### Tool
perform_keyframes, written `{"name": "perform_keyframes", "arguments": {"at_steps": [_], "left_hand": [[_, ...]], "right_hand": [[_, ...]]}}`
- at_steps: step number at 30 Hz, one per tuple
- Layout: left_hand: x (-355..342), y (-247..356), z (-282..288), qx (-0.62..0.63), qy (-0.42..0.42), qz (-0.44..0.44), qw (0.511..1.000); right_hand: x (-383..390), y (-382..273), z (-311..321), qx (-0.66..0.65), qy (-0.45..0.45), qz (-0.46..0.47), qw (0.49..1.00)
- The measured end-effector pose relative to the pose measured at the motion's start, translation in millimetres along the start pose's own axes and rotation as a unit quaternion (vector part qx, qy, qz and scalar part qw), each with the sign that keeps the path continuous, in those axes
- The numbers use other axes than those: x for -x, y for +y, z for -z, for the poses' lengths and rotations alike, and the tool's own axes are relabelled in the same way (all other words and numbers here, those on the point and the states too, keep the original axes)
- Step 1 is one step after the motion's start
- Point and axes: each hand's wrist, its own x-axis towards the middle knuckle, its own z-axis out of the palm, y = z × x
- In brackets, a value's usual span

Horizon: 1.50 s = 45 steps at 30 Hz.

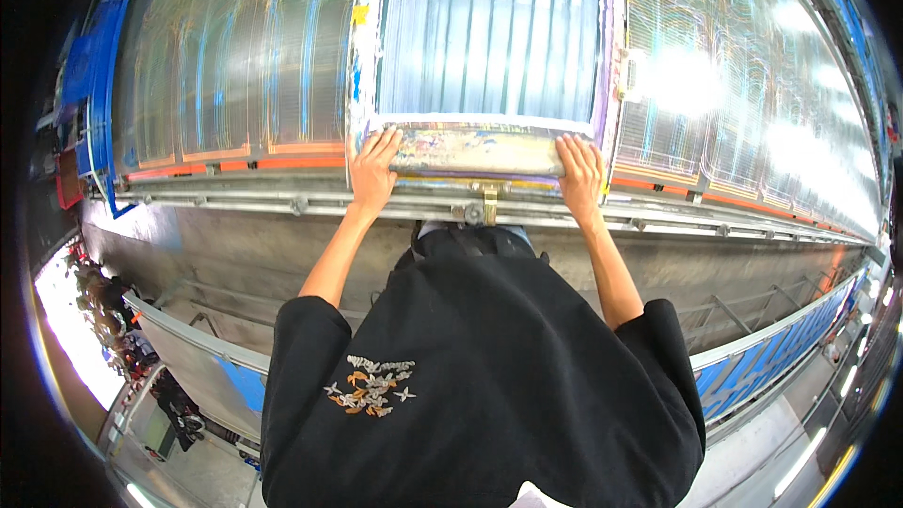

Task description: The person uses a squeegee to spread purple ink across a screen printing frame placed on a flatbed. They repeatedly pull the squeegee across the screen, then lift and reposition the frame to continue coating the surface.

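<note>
A screen-printing frame (611, 47) lies on the long table, its edges smeared with ink. White ink coats its mesh (489, 38), where dark parallel stripes show. Across the near end of the mesh rests a paint-stained squeegee (475, 151), with a line of white ink along its far edge. My left hand (376, 165) is closed over the squeegee's left end, fingers on top. At the right end my right hand (580, 167) grips it the same way. Both thumbs are mostly hidden.
Ink-streaked, shiny table surface (235, 56) stretches left and right of the frame. A metal rail (310, 204) with a brass-coloured bracket (490, 204) runs along the near edge, close to my body. Behind me stands another table (202, 343). Blue metal framing (99, 85) is at the far left.
</note>
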Motion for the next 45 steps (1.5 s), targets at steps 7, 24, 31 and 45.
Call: {"name": "perform_keyframes", "arguments": {"at_steps": [7,24,31,45], "left_hand": [[-262,-53,-3,-0.044,0.078,-0.050,0.995],[-508,-101,45,-0.075,-0.008,-0.016,0.997],[-259,-74,15,-0.010,0.028,-0.016,0.999],[18,6,29,0.020,-0.064,0.046,0.997]], "right_hand": [[-221,89,-37,0.033,0.085,0.013,0.996],[-460,162,-35,-0.002,0.025,-0.036,0.999],[-247,67,-8,-0.029,0.008,-0.015,0.999],[7,-29,49,-0.037,-0.158,-0.035,0.986]]}}
